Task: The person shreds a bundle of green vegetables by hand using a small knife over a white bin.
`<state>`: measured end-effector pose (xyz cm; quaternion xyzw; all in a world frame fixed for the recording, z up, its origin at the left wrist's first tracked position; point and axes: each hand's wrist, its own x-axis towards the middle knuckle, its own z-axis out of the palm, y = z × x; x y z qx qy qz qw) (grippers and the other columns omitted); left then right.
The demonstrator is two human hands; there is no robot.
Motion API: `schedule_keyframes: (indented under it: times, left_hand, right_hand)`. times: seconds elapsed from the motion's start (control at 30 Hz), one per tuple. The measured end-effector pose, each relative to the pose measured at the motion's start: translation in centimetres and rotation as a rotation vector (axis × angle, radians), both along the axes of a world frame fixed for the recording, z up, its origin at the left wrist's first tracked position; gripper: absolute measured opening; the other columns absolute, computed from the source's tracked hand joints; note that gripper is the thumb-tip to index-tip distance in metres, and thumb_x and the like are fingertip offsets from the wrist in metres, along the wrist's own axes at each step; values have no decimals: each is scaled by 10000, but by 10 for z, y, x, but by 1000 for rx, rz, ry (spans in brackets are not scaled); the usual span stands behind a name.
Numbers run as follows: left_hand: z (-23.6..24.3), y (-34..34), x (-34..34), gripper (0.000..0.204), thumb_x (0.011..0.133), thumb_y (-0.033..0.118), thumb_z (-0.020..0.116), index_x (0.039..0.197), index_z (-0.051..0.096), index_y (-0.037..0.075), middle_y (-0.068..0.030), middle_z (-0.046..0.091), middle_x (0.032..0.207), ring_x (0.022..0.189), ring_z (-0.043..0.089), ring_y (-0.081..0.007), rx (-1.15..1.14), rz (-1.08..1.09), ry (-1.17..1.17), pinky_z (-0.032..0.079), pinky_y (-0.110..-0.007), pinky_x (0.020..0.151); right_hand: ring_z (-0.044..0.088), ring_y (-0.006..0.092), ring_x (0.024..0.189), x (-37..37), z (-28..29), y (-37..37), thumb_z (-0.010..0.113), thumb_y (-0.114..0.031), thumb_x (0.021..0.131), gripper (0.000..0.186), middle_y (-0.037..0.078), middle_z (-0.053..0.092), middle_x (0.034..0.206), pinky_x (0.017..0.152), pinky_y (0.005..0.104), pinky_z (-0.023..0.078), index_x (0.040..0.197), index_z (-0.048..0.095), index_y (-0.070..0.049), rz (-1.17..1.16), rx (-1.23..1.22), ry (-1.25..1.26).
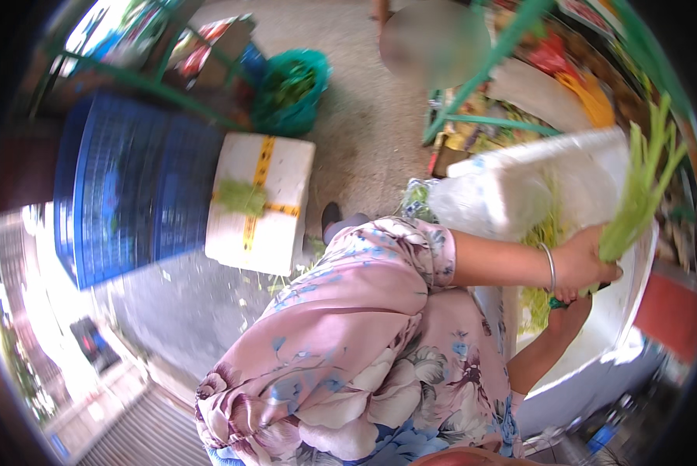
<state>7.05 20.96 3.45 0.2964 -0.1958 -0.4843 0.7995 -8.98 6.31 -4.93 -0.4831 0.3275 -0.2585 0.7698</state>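
My left hand (pixel 585 264), with a silver bangle at its wrist, is closed round a bunch of pale green leafy stalks (pixel 628 202) at the right. My right hand (pixel 572 309) is just below it, partly hidden, gripping a small green-handled tool (pixel 556 303), perhaps a knife. Both are over a white foam box (pixel 624 311) holding yellow-green trimmings (pixel 536 311) and a cloudy plastic bag (pixel 480 206).
A taped foam box (pixel 282 171) with loose greens stands left, beside stacked blue crates (pixel 111 186). Behind are a green bag of leaves (pixel 290 89) and green metal racks (pixel 492 124) with goods. A dark shoe (pixel 331 217) shows on the concrete floor (pixel 360 147).
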Motion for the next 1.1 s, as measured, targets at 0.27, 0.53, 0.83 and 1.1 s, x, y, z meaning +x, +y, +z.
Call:
schedule_keyframes:
  times: [0.27,0.53,0.83,1.1]
  left_hand:
    - [-59,121,80,316,693,58,703,953,524,48,-22,566,748,703,556,-116,-74,602,-137,467,-274,623]
    - [-274,386,107,257,722,120,699,890,547,-1,-77,598,760,647,594,-167,984,942,615,504,-323,558]
    - [-510,586,6,177,693,114,690,775,591,-8,-100,614,691,575,598,-202,1577,1013,1013,490,-348,494]
    - [-620,654,24,403,705,247,757,896,548,-39,-113,595,689,494,553,-211,1500,1142,985,442,-331,414]
  right_hand:
    - [234,46,476,148,50,88,560,-33,854,468,-57,235,561,464,208,239,1284,381,11,1,-461,165]
    - [242,41,482,216,65,215,524,-22,841,424,-64,241,575,470,208,210,1256,450,27,150,-626,63]
    - [355,21,503,224,-88,358,568,-78,843,360,-59,408,608,455,180,282,1185,514,18,955,-396,664]
    - [355,19,511,261,-181,394,536,-45,853,319,-56,437,631,462,178,284,1170,533,-2,1015,-417,876]
